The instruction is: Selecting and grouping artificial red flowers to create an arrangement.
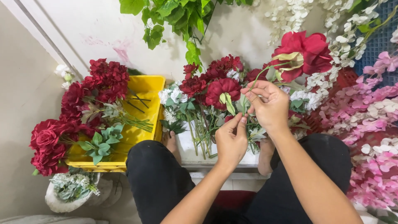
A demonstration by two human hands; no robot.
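My right hand [268, 103] grips the green stem of a large red artificial flower [304, 54], whose bloom stands up and to the right of the hand. My left hand [232, 139] sits just below it, its fingertips pinching the lower part of the same stem with some green leaves [242, 103]. Both hands work above a loose bunch of red and white artificial flowers [207, 89] lying on a white surface [186, 145] between my knees.
A yellow crate [143, 108] at the left holds dark red roses [45, 143] and green stems. Pink and white flower sprays [365, 116] fill the right side. Green leaves [178, 18] hang from above. A pale bag of greenery [72, 191] lies lower left.
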